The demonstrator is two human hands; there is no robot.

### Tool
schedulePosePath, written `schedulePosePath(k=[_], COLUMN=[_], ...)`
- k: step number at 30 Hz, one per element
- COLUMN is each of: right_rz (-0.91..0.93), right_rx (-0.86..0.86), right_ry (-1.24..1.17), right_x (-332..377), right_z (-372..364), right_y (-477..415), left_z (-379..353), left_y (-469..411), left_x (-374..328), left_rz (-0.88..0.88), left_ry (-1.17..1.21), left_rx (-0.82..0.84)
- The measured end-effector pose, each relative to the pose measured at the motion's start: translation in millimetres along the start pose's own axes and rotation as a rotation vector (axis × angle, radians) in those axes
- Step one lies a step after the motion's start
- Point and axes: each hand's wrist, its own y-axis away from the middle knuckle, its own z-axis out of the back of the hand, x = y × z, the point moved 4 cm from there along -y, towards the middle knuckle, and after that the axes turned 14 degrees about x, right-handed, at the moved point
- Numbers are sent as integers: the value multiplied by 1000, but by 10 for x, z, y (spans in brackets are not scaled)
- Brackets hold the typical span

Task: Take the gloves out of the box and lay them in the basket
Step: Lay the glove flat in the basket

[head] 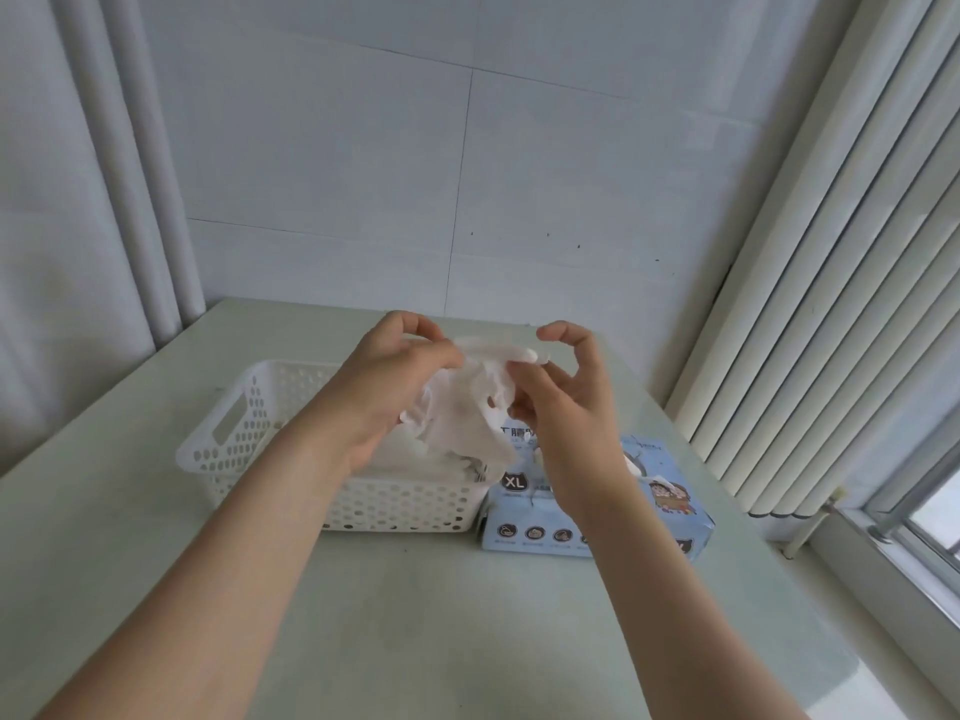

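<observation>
White, limp and featherlight, the glove, perhaps several bunched, sags above the basket; left hand and right hand pinch its top. Any edge grips best.

Both hands held a crumpled white glove up over the table. The left hand gripped its left side; the right hand pinched its right edge. Below sat a white holed basket with gloves inside, the blue box just beside it on the right.
</observation>
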Motion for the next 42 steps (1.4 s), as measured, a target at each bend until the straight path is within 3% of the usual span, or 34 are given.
schedulePosePath(k=[3,7,12,16,21,24,27,29,32,38,42], right_rz=[-3,0,-76,-193,-172,-104,51,97,80,183,199], right_rx=[-43,-257,-331,-200,323,476,250,83,-17,-47,-28], right_ry=[-143,-305,-494,-128,465,756,807,781,635,663,703], right_x=[63,143,84,-7,-9,-38,-17,31,113,246,281], right_z=[-80,-123,-186,-137,-250,-351,-368,-332,-299,-320,-327], right_y=[-115,-232,-313,-367,-349,-307,-352,-379,-359,-293,-293], left_z=[73,139,206,263,317,333,330,351,339,125,83], left_y=[32,62,-53,-113,-132,-128,-116,-96,-50,140,143], left_x=[-23,25,155,172,162,119,89,87,9,-223,-243], left_rz=[-62,-65,-78,-115,-190,-192,-168,-140,-159,-204,-290], left_ry=[-175,-499,-441,-262,91,269,343,247,108,-272,-361], left_rx=[91,148,33,-101,-201,-188,-158,-192,-175,155,173])
